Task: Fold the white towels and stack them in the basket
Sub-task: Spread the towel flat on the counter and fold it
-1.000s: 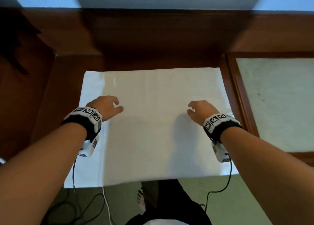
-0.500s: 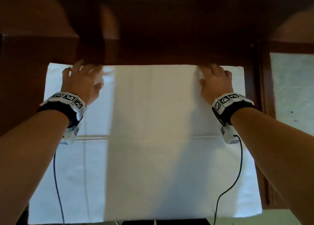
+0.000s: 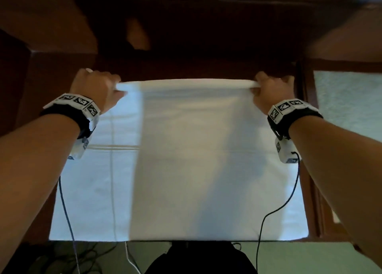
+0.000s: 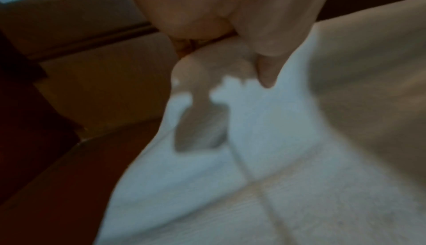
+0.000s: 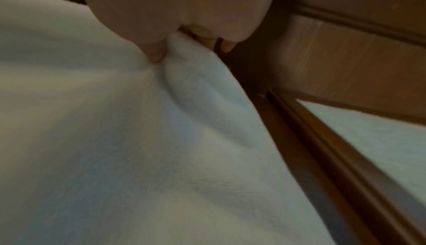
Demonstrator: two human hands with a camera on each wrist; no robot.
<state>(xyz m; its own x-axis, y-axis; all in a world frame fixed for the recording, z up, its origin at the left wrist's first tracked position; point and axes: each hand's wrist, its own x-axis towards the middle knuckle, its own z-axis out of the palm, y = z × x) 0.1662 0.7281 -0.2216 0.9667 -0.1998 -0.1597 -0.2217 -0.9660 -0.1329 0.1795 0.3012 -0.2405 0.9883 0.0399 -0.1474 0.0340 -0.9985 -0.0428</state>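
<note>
White towel lies spread on the dark wooden surface, filling the middle of the head view from 12 down to 6 o'clock. Compared with half a second ago, both hands have gone from lying flat on the far corners to clenching them: the far edge is now lifted and rolled into a tight ridge between the two fists. A second ago both hands sat mid-towel, nearer the person.

Left hand at 10 o'clock, fingers curled round the far-left corner; the left wrist view shows the thumb pressing bunched cloth against the curled fingers. Right hand at 2 o'clock, gripping the far-right corner the same way, thumb dug into a fold of the towel.

Near edge of the towel sits at the near edge of the surface at 6 o'clock. A woven stripe crosses the left part. Pale inset panel at 3 o'clock, framed in wood.

Hard to read: both wrist views are blurred, and fingertips are mostly buried in cloth. Basket not visible in any view. A strong shadow splits the towel into a bluish left strip and a warmer centre. Cables hang from the wrist units over the towel.
</note>
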